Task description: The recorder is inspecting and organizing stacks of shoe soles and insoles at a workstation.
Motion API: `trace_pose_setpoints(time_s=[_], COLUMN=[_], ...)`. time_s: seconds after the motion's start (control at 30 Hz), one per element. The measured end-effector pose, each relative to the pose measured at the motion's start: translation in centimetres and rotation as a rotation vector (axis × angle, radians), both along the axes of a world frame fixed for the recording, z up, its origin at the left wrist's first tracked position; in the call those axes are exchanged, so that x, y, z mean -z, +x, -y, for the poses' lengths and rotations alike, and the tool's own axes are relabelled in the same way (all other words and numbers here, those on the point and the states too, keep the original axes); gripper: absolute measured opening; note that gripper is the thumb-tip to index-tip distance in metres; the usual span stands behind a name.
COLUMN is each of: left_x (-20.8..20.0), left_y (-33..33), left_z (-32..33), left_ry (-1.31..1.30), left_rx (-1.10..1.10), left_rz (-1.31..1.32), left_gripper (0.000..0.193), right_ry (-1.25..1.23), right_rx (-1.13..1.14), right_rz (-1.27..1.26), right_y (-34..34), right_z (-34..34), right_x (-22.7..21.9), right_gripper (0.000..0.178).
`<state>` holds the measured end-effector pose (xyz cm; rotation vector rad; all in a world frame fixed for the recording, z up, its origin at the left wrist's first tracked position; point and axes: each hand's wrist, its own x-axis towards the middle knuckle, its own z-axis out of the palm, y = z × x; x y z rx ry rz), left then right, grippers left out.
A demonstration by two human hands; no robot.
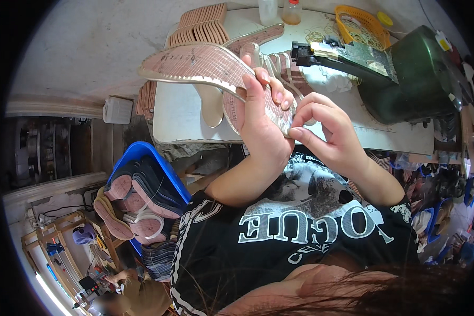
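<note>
Head view: nearest, a black printed T-shirt (300,208) is spreading from 4 to 7 o'clock. Just above, the left hand (266,121) is clasping a pink gridded insole (203,63) around its middle, holding it tilted over the white surface (176,121), one end pointing toward 10 o'clock. The right hand (326,126), toward 2 o'clock, is pinching its pale edging between thumb and forefinger. Beyond, more insoles (263,36) are lying near 12 o'clock, a dark green machine (411,73) is standing at 2, and stacked tan soles (199,29) are resting toward 11.
</note>
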<state>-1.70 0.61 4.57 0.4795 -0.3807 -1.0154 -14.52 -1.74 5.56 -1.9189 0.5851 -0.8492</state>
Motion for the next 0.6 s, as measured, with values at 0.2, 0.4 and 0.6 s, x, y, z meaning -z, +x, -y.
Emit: trace_pose_setpoints(time_s=[0.2,0.4,0.6], left_x=[0.4,-0.1,0.4], left_y=[-0.2,-0.2,-0.1], left_z=[-0.3,-0.7,-0.8], left_ry=[-0.010,-0.103,-0.094], left_rx=[-0.037,0.020,0.062], left_rz=[0.014,0.010,0.014], left_gripper=[0.045,0.047,0.054], right_ry=[0.358,0.467,0.354], right_rx=[0.018,-0.037,0.009], right_rz=[0.133,0.264,0.174], right_y=[0.2,-0.2,-0.1], right_z=[0.0,0.0,0.0], right_x=[1.6,2.6,2.0], right_gripper=[0.045,0.065,0.074])
